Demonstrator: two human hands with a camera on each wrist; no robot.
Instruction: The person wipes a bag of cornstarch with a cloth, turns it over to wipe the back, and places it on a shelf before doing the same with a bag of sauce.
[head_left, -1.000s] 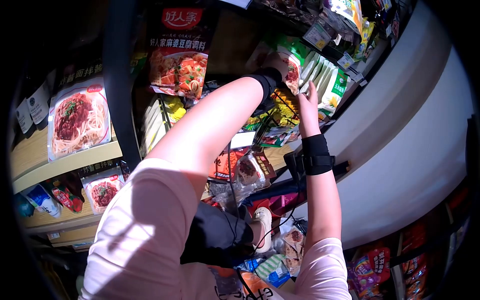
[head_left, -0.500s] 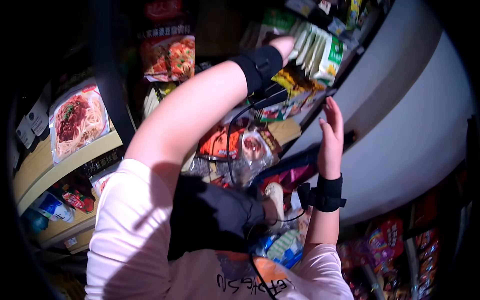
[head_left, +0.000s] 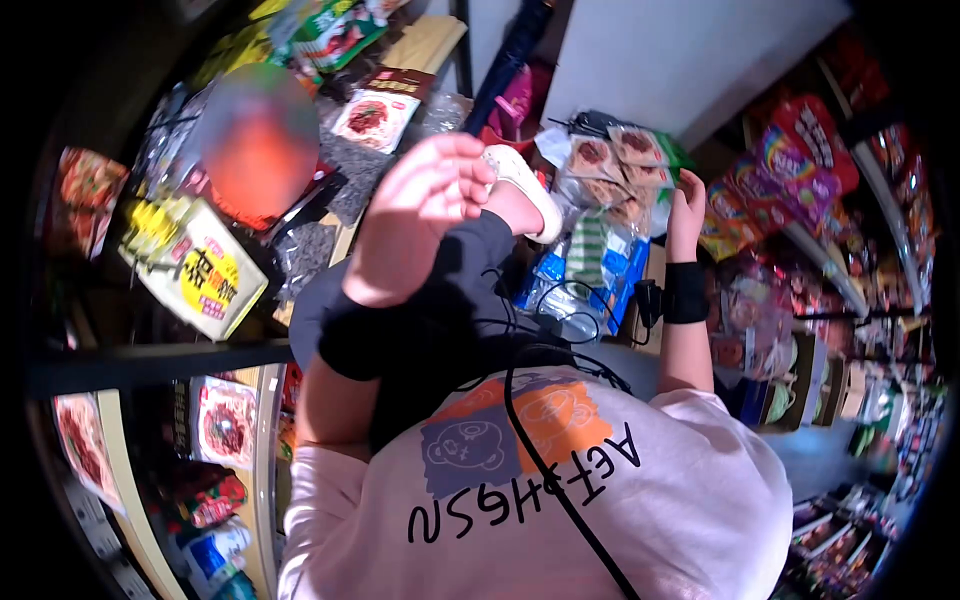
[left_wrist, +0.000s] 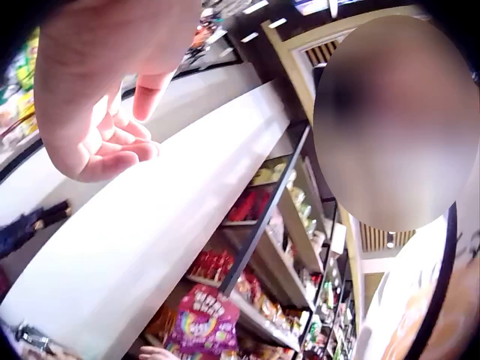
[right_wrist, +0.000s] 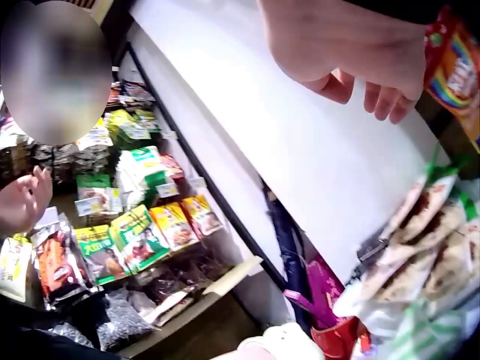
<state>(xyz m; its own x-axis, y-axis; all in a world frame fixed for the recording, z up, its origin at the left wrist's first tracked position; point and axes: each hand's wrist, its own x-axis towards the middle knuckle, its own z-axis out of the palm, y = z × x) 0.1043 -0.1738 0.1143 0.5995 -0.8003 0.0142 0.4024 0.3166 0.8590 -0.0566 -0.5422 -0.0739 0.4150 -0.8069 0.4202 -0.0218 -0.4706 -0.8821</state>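
My left hand (head_left: 420,210) is in the air in front of the shelf, palm up, its fingers loosely bent around nothing. In the head view it overlaps my dark trousers and lies beside a cream shoe (head_left: 525,190). My right hand (head_left: 687,215) hangs empty by a pile of clear food packets (head_left: 605,160) with noodle pictures. In the right wrist view its relaxed fingers point down, above the packets (right_wrist: 420,247). A green-striped packet (head_left: 585,250) and a blue packet (head_left: 625,270) lie below the pile.
Shelves at left carry a yellow-and-white packet (head_left: 205,270) and a noodle sauce packet (head_left: 380,110). Purple and red candy bags (head_left: 790,180) hang at right. A white curved panel (right_wrist: 300,150) stands between them. A black cable (head_left: 545,460) runs over my shirt.
Both hands have come away from the green-and-white packets on the shelf, the right first. The head view has swung down and right, bringing the floor packets into fuller view.
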